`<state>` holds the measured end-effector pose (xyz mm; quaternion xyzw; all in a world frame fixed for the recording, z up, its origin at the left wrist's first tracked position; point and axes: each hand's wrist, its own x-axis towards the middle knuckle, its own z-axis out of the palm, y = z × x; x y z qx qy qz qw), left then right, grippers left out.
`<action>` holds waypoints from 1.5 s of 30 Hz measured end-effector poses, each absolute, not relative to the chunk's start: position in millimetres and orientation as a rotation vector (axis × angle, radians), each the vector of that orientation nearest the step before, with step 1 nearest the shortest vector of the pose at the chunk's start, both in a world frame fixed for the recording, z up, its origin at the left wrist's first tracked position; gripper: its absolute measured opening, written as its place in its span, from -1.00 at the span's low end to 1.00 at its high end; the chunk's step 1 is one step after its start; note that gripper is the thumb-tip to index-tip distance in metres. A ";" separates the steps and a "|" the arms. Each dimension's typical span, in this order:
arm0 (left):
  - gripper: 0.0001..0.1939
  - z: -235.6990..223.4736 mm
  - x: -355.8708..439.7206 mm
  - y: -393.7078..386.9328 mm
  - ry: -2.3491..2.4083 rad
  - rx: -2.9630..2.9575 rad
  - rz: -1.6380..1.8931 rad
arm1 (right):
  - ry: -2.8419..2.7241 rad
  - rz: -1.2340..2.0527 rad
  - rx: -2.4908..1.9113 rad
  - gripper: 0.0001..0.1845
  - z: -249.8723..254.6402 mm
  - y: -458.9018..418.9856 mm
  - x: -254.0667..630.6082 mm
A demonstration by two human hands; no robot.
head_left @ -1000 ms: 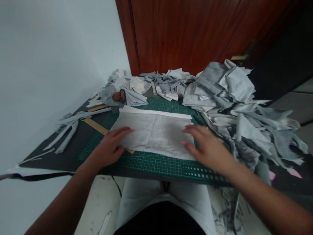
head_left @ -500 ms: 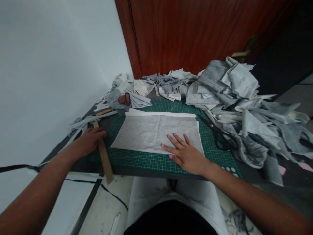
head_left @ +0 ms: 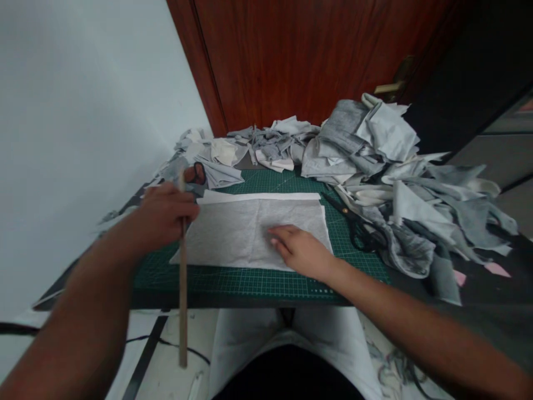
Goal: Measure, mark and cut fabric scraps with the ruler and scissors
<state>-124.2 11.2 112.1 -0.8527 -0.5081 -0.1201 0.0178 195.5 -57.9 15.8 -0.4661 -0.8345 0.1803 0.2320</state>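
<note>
Grey fabric sheet (head_left: 245, 236) lies flat on the green cutting mat (head_left: 258, 289). We find the left hand (head_left: 162, 214) closed around an upright wooden ruler (head_left: 183, 294), and the right hand (head_left: 302, 251) palm down, narrowly cupped, pressing the sheet. We judge smoothing in hand; the next move calls for the ruler laid flat along the sheet.

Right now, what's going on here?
A person's left hand grips a wooden ruler just off the near corner of a grey fabric sheet, while their right hand rests on that sheet. The sheet lies on a green cutting mat, with black-handled scissors beside it and a heap of grey fabric scraps further right.
</note>
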 end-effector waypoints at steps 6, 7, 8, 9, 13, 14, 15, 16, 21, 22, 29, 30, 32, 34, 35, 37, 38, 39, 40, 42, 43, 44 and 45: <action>-0.82 48.7 12.5 75.1 -1.015 -3.210 0.029 | -2.046 0.659 -1.325 -0.58 1.2 -7.6 186.3; -0.82 37.4 18.1 80.1 -0.985 -3.225 0.026 | -2.064 0.599 -1.328 -0.53 -4.1 -6.0 185.5; -0.83 27.5 19.0 83.9 -0.968 -3.230 -0.006 | -2.076 0.532 -1.349 -0.48 -9.1 -5.9 184.8; -0.82 19.0 16.5 86.8 -0.967 -3.225 -0.081 | -2.084 0.472 -1.384 -0.42 -13.3 -7.0 184.3; -0.48 -1.9 -3.9 92.3 -1.130 -3.097 -0.621 | -2.115 0.389 -1.531 -0.32 -20.0 -16.1 183.4; -0.43 -4.5 -7.1 92.5 -1.198 -3.043 -0.706 | -2.132 0.385 -1.551 -0.32 -19.5 -18.2 183.4; -0.42 -6.2 -8.9 92.2 -1.259 -2.999 -0.719 | -2.145 0.377 -1.567 -0.30 -18.3 -19.6 183.5; -0.43 -7.0 -9.5 91.7 -1.309 -2.963 -0.682 | -2.155 0.363 -1.577 -0.28 -16.5 -20.2 183.6; -0.66 -4.1 -4.8 89.2 -1.405 -2.867 -0.554 | -2.187 0.206 -1.625 -0.51 -1.2 0.3 182.8; -0.73 -3.7 -4.2 89.7 -1.405 -2.865 -0.547 | -2.193 0.163 -1.649 -0.59 1.6 9.4 182.6; -0.57 -12.2 -9.2 99.9 -1.456 -2.785 -0.491 | -2.170 0.149 -1.725 -0.60 -6.9 58.5 192.4; -0.54 -13.5 -10.8 101.7 -1.501 -2.742 -0.461 | -2.150 0.168 -1.726 -0.59 -10.1 60.1 194.5; -0.49 -14.9 -13.6 105.2 -1.588 -2.681 -0.386 | -2.124 0.217 -1.739 -0.58 -14.3 61.7 197.8; -0.47 -14.2 -15.3 107.7 -1.638 -2.670 -0.349 | -2.105 0.240 -1.781 -0.59 -13.6 64.5 199.9; -0.46 -13.2 -15.5 108.3 -1.648 -2.666 -0.354 | -2.093 0.234 -1.812 -0.60 -11.3 67.0 200.8; -0.43 -10.0 -14.6 108.0 -1.672 -2.623 -0.389 | -2.116 0.225 -1.871 -0.55 -3.2 75.2 203.4; -0.40 -8.0 -13.7 107.2 -1.689 -2.595 -0.395 | -2.154 0.236 -1.893 -0.47 2.1 80.6 205.1; -0.38 -5.9 -12.7 106.2 -1.705 -2.571 -0.386 | -2.207 0.260 -1.903 -0.37 7.7 86.6 207.1; -0.35 -3.9 -11.8 105.2 -1.716 -2.557 -0.368 | -2.268 0.291 -1.900 -0.31 13.4 92.8 209.1; -0.34 0.0 -11.1 103.7 -1.725 -2.545 -0.323 | -2.366 0.341 -1.888 -0.28 23.7 104.8 212.6; -0.36 1.7 -11.5 103.5 -1.728 -2.542 -0.304 | -2.399 0.354 -1.883 -0.31 28.2 109.9 213.8; -0.40 3.3 -12.4 103.6 -1.731 -2.539 -0.290 | -2.431 0.366 -1.880 -0.34 32.1 114.2 214.4; -0.46 4.8 -13.8 104.0 -1.734 -2.538 -0.282 | -2.461 0.383 -1.876 -0.37 35.6 117.7 214.5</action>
